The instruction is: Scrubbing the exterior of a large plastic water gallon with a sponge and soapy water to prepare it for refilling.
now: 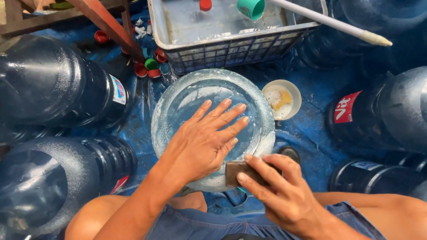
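Head camera view, looking straight down: a large round clear plastic water jug point(187, 95), wet and soapy, stands bottom-up between the person's knees on a blue tarpaulin point(311, 129). The left hand point(202, 142) lies flat on the jug's upturned base, fingers spread and released, gripping nothing. The right hand point(280, 191) pinches a small brown rectangular scrubbing pad point(233, 171) between thumb and fingers, pressing it against the jug's near rim, where white foam clings. Just beside the jug on the right sits a small cream bowl of sudsy water with a yellow sponge point(281, 98). Beyond it stands a white plastic crate point(227, 51) holding water, with a teal cup point(251, 7) inside and a white pipe point(333, 22) lying across it. Red, green and blue bottle caps point(151, 66) lie scattered left of the crate. Dark blue jugs point(53, 84) lie on both sides.
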